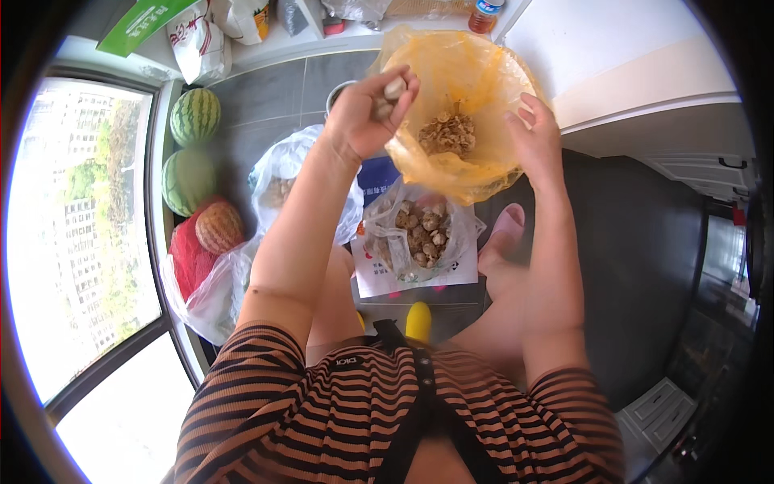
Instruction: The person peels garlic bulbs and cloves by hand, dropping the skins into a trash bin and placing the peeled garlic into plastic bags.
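My left hand is curled around several pale garlic bulbs, held at the left rim of a bin lined with a yellow plastic bag. Inside the liner lies a heap of brown, dry scraps. My right hand is at the bin's right side, its fingers apart and apparently holding nothing. Between my feet a clear plastic bag stands open on a printed sheet, with soil-covered garlic bulbs in it. Another whitish plastic bag with pale contents is partly behind my left forearm.
Two watermelons lie by the window at the left, near a striped round melon and a red net bag. A round container is partly hidden behind my left hand. Shelves with bags and a bottle are beyond; a cabinet is at right.
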The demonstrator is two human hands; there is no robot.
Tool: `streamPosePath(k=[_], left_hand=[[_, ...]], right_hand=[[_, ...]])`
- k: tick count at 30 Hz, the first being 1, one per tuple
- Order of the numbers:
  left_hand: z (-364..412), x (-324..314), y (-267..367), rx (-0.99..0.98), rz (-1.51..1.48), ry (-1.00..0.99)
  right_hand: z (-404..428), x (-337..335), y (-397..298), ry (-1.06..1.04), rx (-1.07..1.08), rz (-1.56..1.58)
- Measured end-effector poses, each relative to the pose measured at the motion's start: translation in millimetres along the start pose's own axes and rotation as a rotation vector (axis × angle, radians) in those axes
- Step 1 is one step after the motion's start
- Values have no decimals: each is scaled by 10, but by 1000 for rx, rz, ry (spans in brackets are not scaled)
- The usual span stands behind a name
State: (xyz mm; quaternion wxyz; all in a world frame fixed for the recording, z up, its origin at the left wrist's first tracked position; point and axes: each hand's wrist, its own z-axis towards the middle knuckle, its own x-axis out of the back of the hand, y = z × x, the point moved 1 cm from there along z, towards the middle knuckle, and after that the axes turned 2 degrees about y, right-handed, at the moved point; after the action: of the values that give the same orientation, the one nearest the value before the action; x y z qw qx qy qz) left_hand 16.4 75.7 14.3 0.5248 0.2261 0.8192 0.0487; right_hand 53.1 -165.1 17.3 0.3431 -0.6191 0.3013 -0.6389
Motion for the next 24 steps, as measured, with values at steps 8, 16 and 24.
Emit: streamPosePath(k=[8,16,24], left_hand=[[-1053,1112,758,-122,307,579],[-1341,2104,684,-259,1306,872],[-998,-157,-21,-700,1439,-62]], right_hand=[[-274,27,-177,-186,27,13],[-828,272,-207,-576,-26,130],[-1467,-187,1231,-1109,26,-746]])
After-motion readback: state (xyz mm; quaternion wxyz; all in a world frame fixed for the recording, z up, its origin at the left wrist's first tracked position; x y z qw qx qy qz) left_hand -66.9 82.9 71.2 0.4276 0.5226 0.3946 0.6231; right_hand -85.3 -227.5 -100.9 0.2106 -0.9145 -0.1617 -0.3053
